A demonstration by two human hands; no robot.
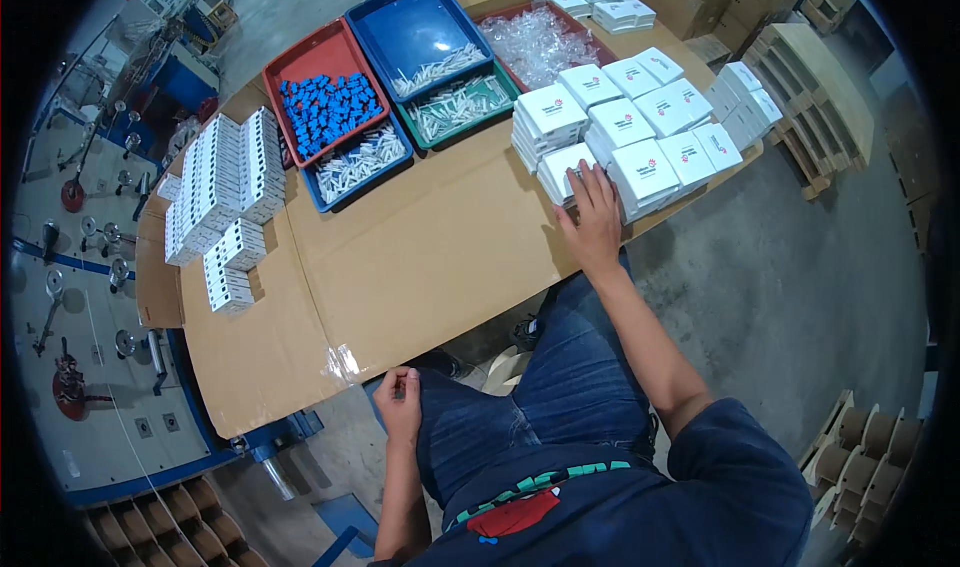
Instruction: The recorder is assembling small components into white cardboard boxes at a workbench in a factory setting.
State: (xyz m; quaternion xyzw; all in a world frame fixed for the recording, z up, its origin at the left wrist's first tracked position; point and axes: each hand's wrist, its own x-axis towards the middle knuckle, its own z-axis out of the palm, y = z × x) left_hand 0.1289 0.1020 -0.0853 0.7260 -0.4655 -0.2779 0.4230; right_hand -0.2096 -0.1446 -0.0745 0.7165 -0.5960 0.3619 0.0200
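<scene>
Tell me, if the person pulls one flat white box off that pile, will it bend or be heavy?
Probably light: the flat white boxes look thin, like folded card. Likely fairly stiff, since their edges stay straight in the stacks. The pile may slide if pushed, because the boxes lie loosely on the cardboard sheet. The right hand rests flat on one.

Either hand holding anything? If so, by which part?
Right hand lies flat on a stack of white boxes, not gripping. Left hand is curled by the knee; contents cannot be told.

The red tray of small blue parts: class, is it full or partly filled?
Partly filled. In the red tray the blue parts heap in its near half, while the far end shows bare red floor.
</scene>
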